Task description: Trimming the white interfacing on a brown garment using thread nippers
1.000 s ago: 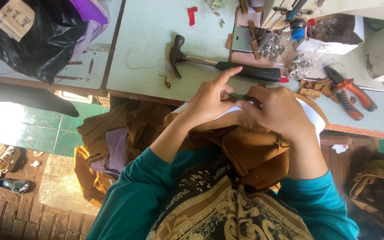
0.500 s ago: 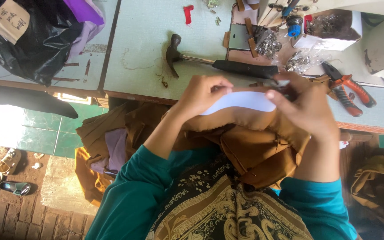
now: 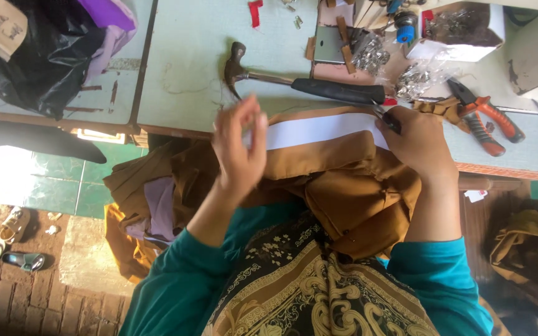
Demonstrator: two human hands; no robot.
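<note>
A brown garment (image 3: 337, 180) with a white lining strip (image 3: 319, 129) lies across my lap and the near edge of the pale green table (image 3: 188, 56). My left hand (image 3: 239, 148) hovers over the strip's left end, fingers loosely curled, holding nothing I can see. My right hand (image 3: 417, 142) rests on the strip's right end and grips a small dark tool (image 3: 388, 118) whose tip pokes out near the hammer's handle.
A claw hammer (image 3: 294, 84) lies just beyond the garment. Orange-handled pliers (image 3: 484, 115), bags of metal fittings (image 3: 406, 74), a white box (image 3: 462, 28) and leather scraps crowd the right. A black bag (image 3: 38, 56) sits at left. Shoes (image 3: 7, 246) lie on the brick floor.
My hands have moved apart: the left lifted off the cloth and drifted left, the right slid to the strip's right end. More of the white strip now shows, stretched out flat.
</note>
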